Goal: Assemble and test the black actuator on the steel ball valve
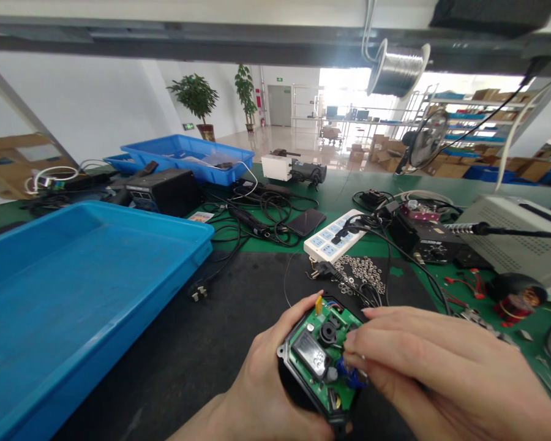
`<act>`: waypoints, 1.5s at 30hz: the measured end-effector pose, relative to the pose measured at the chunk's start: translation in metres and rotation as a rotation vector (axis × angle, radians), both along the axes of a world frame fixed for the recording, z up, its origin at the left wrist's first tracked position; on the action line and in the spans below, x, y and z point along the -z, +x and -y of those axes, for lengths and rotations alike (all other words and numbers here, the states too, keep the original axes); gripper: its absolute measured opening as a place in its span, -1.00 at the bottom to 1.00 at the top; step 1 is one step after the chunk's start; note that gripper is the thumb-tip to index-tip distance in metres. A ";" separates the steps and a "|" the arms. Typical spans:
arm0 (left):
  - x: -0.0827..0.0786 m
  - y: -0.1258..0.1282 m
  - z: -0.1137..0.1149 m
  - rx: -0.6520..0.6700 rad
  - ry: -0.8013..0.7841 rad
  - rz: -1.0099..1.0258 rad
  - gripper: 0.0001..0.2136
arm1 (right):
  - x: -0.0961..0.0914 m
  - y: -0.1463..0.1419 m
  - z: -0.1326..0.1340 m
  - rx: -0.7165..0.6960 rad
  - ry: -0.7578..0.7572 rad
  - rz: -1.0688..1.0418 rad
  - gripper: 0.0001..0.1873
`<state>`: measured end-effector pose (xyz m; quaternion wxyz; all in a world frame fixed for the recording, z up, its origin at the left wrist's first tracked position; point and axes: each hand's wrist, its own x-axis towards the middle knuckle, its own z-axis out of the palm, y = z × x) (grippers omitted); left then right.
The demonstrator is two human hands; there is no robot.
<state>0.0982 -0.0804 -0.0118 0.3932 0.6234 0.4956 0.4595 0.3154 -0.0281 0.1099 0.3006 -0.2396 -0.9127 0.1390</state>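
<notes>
Your left hand grasps the black plastic housing containing the green, component-covered circuit board above the flat black mat, while your right hand touches the board's right side, its exact grip impossible to tell

Through my head camera, I have my left hand, its grip around a black housing with a green circuit board inside. My right hand has its fingers at the board's right side, beside a blue component. Beyond, small metal rings lie near a white power strip; a large blue tray sits left on the worktop.
</notes>
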 end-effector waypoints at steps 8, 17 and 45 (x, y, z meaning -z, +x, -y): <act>0.000 0.000 0.000 0.000 0.025 -0.008 0.19 | 0.000 -0.002 0.001 0.048 0.034 0.008 -0.91; -0.001 -0.001 0.000 0.000 0.060 -0.011 0.22 | 0.004 -0.007 0.003 0.090 -0.062 -0.076 -0.85; 0.000 -0.001 0.000 0.001 0.052 0.007 0.25 | 0.007 0.008 -0.001 -0.046 -0.195 0.074 -0.86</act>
